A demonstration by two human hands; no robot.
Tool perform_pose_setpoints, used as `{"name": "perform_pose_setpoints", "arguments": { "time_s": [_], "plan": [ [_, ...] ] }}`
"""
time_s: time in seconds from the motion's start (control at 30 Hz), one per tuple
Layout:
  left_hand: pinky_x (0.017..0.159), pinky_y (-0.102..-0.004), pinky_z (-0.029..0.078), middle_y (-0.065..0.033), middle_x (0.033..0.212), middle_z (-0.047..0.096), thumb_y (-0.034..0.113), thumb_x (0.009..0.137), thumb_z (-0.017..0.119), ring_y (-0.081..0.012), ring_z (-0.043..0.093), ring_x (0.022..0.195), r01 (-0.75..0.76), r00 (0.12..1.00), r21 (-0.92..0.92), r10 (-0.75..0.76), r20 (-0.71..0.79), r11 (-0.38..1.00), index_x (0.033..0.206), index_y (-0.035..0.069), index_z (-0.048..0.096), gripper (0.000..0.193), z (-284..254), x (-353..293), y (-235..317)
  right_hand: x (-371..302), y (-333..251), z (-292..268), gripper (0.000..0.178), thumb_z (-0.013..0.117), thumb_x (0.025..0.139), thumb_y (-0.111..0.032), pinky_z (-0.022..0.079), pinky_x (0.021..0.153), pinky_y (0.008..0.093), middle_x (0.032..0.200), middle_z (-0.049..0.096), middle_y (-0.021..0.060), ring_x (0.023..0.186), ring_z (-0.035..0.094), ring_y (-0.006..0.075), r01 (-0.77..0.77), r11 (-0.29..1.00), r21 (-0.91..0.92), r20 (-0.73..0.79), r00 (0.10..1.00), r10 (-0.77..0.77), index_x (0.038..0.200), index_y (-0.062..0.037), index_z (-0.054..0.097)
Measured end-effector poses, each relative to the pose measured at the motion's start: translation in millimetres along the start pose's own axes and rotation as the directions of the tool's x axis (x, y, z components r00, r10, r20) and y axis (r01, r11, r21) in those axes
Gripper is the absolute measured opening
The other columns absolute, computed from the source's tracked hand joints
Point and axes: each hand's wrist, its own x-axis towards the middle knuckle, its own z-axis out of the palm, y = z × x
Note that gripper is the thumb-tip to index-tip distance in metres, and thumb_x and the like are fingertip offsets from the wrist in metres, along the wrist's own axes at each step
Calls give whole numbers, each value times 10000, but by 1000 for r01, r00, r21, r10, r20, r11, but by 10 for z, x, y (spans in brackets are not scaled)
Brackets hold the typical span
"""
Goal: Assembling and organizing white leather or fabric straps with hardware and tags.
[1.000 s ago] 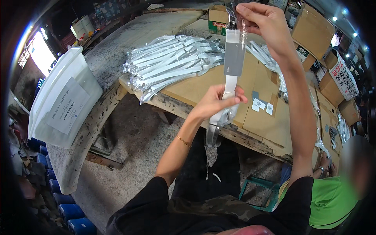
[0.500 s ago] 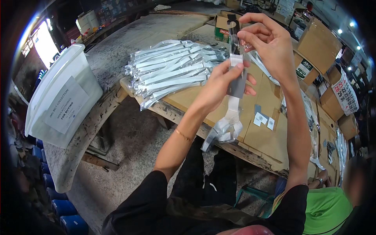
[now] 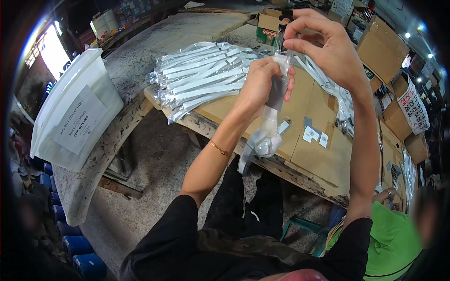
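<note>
The left hand (image 3: 260, 84) hides part of the grey card (image 3: 277, 92) on the white strap (image 3: 271, 117), its grip wrapped round both above the bench (image 3: 220, 135) edge. The right hand (image 3: 326, 45) curls beside the black hook (image 3: 283, 28); whether its fingertips pinch anything, I cannot tell. A second ago the left grip sat below the card. Clear, crinkled film (image 3: 268, 148) covers the strap's looped lower end.

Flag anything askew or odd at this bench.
The strap in the left hand bunches and curls at its lower end, unlike the flatter strap pile nearby. Small tags lie at uneven angles on the cardboard.
</note>
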Motion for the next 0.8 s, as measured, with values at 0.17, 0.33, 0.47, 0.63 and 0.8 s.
{"name": "perform_pose_setpoints", "arguments": {
  "time_s": [0.17, 0.33, 0.47, 0.63, 0.8],
  "plan": [
    [571, -292, 463, -84, 705, 583, 212, 915, 481, -169, 566, 582, -31, 996, 22, 29, 89, 999, 935, -17, 558, 243, 29, -121, 10, 13, -32, -93, 122, 694, 833, -55, 484, 804, 222, 948, 666, 26, 875, 608, 76, -230, 967, 113, 30, 973, 228, 928, 12, 658],
    [555, -259, 448, -50, 731, 580, 222, 935, 574, -124, 551, 581, -111, 988, 141, 94, 124, 984, 975, 8, 546, 220, 48, -213, -4, 3, 22, -143, 127, 689, 841, -60, 471, 833, 222, 984, 657, 28, 920, 593, 77, -135, 975, 175, -86, 985, 152, 948, 2, 659],
    [530, -239, 420, -21, 691, 558, 191, 940, 563, -91, 518, 554, -121, 992, 142, 113, 61, 983, 887, 18, 529, 184, 138, -252, 5, -36, -104, -225, 133, 688, 848, -80, 448, 870, 231, 1051, 612, 28, 1010, 542, 90, -17, 974, 228, -8, 1000, 19, 949, -8, 640],
    [540, -263, 443, -59, 717, 570, 219, 950, 521, -129, 533, 561, -135, 988, 138, 122, 96, 981, 935, 2, 542, 219, 198, -274, 19, -66, -151, -375, 166, 682, 859, -110, 469, 785, 223, 946, 623, 1, 868, 582, 77, -135, 982, 136, 80, 989, 125, 988, -23, 625],
    [521, -284, 441, -94, 688, 562, 158, 894, 435, -163, 523, 532, -97, 995, 76, 96, 17, 992, 904, -11, 549, 204, 231, -259, 47, -80, -349, -245, 200, 674, 870, -129, 486, 669, 223, 895, 641, 2, 790, 611, 76, -220, 941, 259, 71, 975, 209, 1048, -51, 630]
  ]
}}
